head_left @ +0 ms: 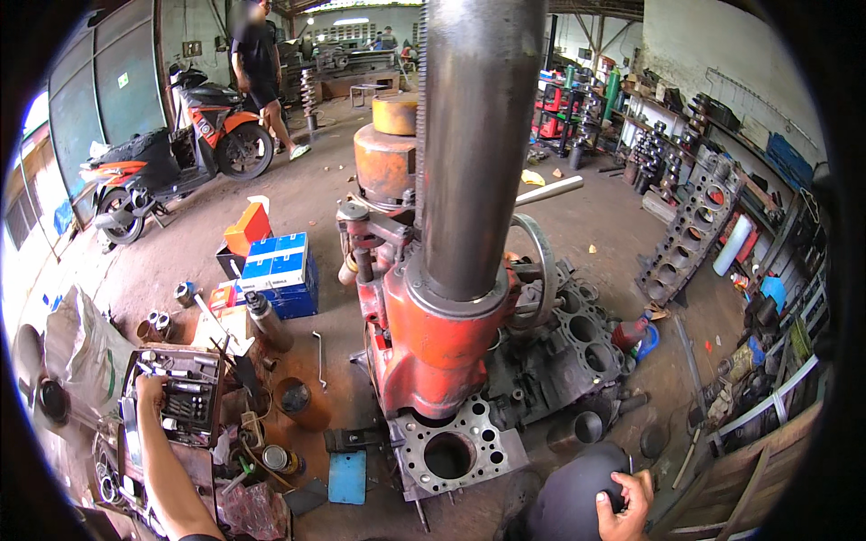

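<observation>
My left hand [151, 389] reaches into an open tool case [219, 383] at the left, its fingers curled among metal sockets [188, 403]; what they grip is too small to make out. Over my dark-clothed knee [573, 496], my right hand [624, 507] is bent, with a thin pale stick [631, 463] between its fingers. Straight ahead stands a red boring machine [442, 338] with a thick dark column [483, 144]. It rests on an engine block [415, 460] whose round bore [449, 455] faces up. Neither hand touches the machine.
Beside the case stand a spray bottle [268, 320], a rusty cylinder [302, 403] and a small can [278, 458]. A wrench [319, 361] and a blue plate [347, 476] lie on the floor. Blue boxes [275, 270], a motorbike [185, 153] and a person [257, 63] are farther back.
</observation>
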Motion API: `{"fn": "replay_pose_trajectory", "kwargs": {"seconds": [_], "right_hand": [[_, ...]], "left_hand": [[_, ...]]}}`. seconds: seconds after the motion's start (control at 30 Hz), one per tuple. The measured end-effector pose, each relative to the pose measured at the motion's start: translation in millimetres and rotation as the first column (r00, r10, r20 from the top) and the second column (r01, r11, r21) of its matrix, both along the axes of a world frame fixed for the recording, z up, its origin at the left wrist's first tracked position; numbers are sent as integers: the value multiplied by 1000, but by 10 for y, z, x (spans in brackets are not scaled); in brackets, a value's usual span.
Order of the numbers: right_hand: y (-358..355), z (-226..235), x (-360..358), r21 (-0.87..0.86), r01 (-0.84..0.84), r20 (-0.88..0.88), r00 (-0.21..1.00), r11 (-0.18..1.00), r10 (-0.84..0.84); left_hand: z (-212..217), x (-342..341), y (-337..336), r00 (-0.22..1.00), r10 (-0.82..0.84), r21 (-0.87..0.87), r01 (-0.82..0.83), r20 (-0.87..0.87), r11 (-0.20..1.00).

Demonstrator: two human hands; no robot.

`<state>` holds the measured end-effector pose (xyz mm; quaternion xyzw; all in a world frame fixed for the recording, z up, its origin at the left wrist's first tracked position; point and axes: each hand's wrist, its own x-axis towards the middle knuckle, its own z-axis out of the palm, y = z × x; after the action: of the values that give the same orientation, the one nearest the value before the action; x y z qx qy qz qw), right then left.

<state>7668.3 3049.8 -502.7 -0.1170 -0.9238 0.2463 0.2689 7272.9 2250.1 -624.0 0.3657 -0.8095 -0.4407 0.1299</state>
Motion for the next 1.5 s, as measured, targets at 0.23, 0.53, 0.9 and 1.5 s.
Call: {"fn": "replay_pose_trajectory", "kwargs": {"seconds": [0.23,0.53,0.9,1.5], "right_hand": [[53,120,-32,-224,84,150,987,971,-51],[-754,221,-1021,-972,-221,-216,710,-79,670],[-1510,-477,-1003,-830,230,-414,355,-508,838],[-1428,-730,-1057,-990,143,73,618,-21,783]], "left_hand": [[278,67,103,971,38,65,-23,-237,998],[1952,1272,2426,834,-459,-270,386,-305,882],[1619,2794,5103,661,-749,-252,719,-39,648],[1230,2677,5046,653,-739,-325,671,-168,667]]}}
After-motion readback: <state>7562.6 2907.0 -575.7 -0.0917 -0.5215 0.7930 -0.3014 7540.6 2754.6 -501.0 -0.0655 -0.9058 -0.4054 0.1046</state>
